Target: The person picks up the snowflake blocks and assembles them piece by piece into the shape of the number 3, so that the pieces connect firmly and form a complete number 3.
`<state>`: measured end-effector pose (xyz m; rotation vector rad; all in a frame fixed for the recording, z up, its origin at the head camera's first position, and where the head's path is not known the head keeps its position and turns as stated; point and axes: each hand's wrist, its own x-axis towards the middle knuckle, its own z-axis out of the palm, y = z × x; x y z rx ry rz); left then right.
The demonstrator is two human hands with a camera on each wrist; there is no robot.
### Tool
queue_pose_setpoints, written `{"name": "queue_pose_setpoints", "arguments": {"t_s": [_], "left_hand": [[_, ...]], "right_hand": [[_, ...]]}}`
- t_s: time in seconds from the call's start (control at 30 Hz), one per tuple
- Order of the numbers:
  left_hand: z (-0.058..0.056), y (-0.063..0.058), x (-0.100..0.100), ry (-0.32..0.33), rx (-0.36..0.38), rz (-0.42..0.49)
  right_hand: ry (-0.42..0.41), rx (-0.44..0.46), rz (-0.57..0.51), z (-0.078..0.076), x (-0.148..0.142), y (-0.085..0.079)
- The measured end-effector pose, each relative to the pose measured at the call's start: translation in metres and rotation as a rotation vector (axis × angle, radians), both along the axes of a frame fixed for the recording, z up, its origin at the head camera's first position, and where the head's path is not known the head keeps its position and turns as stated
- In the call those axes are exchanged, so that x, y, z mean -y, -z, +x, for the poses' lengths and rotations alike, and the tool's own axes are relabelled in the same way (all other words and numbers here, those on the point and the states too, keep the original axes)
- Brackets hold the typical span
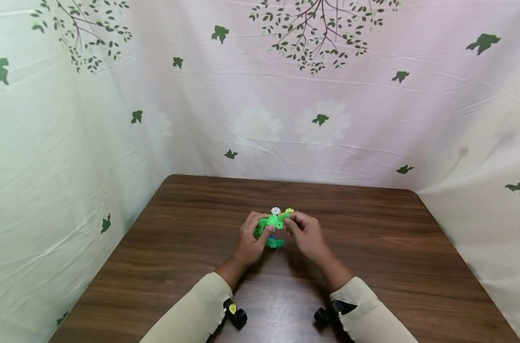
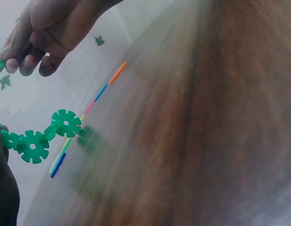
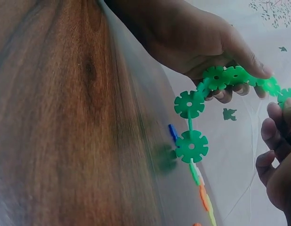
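Note:
Green notched plastic discs, slotted into one another, form a chain (image 3: 191, 147) between the two hands above the table. My left hand (image 1: 250, 240) grips the chain, its thumb lying along the discs in the right wrist view. From that hand part of the chain hangs down. My right hand (image 1: 307, 237) pinches a green disc (image 3: 286, 96) at the other end of the chain with thumb and fingers. Whether that disc is slotted in or only touching, I cannot tell. In the left wrist view, the left hand (image 2: 4, 188) is a dark shape at the edge.
Just beyond the hands, loose discs lie flat on the brown wooden table (image 1: 191, 228), among them a white disc (image 1: 275, 210), a yellow disc (image 1: 289, 210) and, seen edge-on, orange (image 2: 118, 73) and blue discs (image 2: 58, 165). A leaf-printed curtain (image 1: 260, 119) surrounds the table's back and sides.

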<state>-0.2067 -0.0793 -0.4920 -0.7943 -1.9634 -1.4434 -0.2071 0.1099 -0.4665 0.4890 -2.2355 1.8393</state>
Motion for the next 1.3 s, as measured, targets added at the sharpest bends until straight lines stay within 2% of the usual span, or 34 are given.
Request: {"name": "queue_pose_setpoints", "arguments": {"t_s": [0.1,0.3,0.43,0.57,0.7,0.83,0.97,1.13,1.2,1.3], "left_hand": [[-0.001,0.003,0.001,0.017,0.010,0.004],[-0.011,0.018,0.006,0.023,0.002,-0.003],[-0.013,0.020,0.009,0.056,-0.014,-0.023],[-0.013,0.018,0.011,0.099,-0.024,-0.047],[-0.012,0.016,0.010,0.093,-0.033,-0.062],[-0.010,0.012,0.007,0.078,-0.013,-0.020],[-0.002,0.001,0.004,0.081,0.011,0.030],[0.006,-0.013,0.006,0.054,0.061,0.094],[0.005,-0.013,0.007,0.030,0.079,0.121],[-0.002,-0.004,0.008,-0.003,0.092,0.131]], "right_hand": [[-0.011,0.012,0.009,0.002,0.002,0.000],[0.006,0.004,0.018,0.006,0.006,0.000],[0.017,0.000,0.021,0.008,0.009,0.002],[0.016,-0.009,0.031,0.008,0.012,0.003],[0.028,0.001,0.025,0.007,0.014,0.003],[0.016,-0.010,0.035,0.005,0.015,0.005],[-0.016,-0.028,0.061,0.003,0.013,0.007],[0.017,-0.029,0.113,-0.004,0.004,0.012],[0.060,-0.027,0.152,-0.008,0.001,0.014],[0.100,-0.021,0.194,-0.015,-0.004,0.020]]}}
